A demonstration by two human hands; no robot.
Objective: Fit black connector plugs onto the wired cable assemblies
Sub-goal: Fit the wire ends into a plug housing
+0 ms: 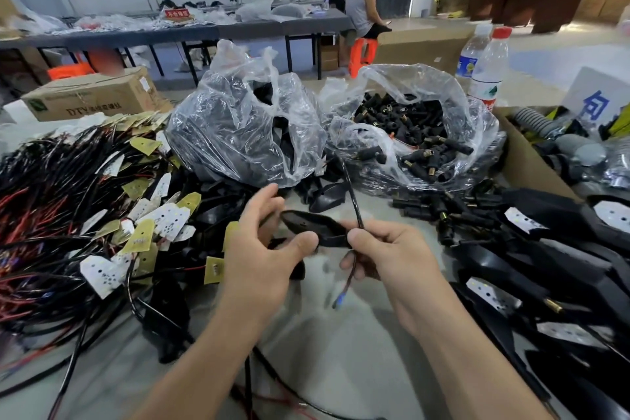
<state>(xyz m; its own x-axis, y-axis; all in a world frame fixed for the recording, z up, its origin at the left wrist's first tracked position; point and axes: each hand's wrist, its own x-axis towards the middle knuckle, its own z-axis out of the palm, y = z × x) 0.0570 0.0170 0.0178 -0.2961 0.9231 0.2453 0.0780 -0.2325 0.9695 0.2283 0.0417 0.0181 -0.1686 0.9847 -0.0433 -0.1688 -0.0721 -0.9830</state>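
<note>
My left hand (262, 249) grips a black, flat, pointed plastic housing (312, 225) between thumb and fingers, just above the table's middle. My right hand (385, 249) pinches a black cable (353, 198) where it meets the housing's right end. The cable's short red and blue wire ends (341, 297) hang below my right hand. An open clear bag (419, 136) of black connector plugs with brass tips lies behind my hands on the right. Loose plugs (439, 211) lie spilled in front of it.
A heap of red and black wired assemblies with small circuit boards (102, 208) fills the left side. A second clear bag (245, 126) of black housings stands at the centre back. Finished black housings (545, 269) pile on the right. Water bottles (487, 72) and a cardboard box (525, 160) stand behind.
</note>
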